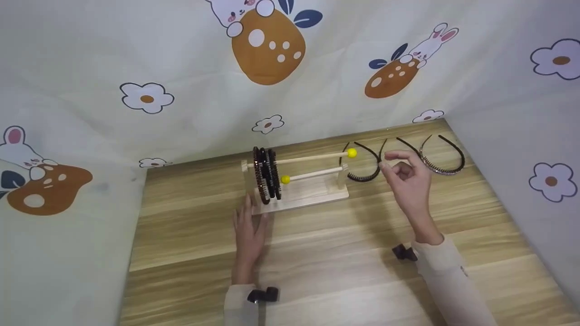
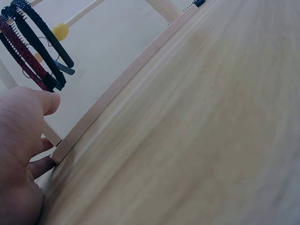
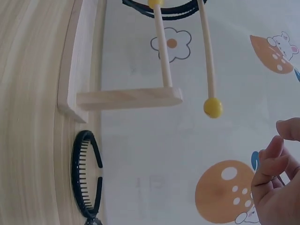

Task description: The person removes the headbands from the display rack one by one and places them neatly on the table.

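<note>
A wooden rack (image 1: pixel 312 194) has two rods, each tipped with a yellow ball (image 1: pixel 352 153). Several dark toothed headbands (image 1: pixel 267 176) hang on the longer rod near its left end. My left hand (image 1: pixel 249 231) rests by the rack's left front corner. In the left wrist view its fingers touch the base's end (image 2: pixel 58 154). My right hand (image 1: pixel 412 181) is raised right of the rod's ball, fingers loosely bent, thumb and index apart, nothing between them. In the right wrist view the right hand (image 3: pixel 281 183) is at the lower right, away from the rack.
Beyond the rack's right end lies a black toothed headband (image 1: pixel 364 178). Farther right is a shinier headband (image 1: pixel 446 171). A third one is partly hidden behind my right hand. A patterned curtain (image 1: pixel 195 122) borders the wood-grain table (image 1: pixel 317 262) at the back and sides.
</note>
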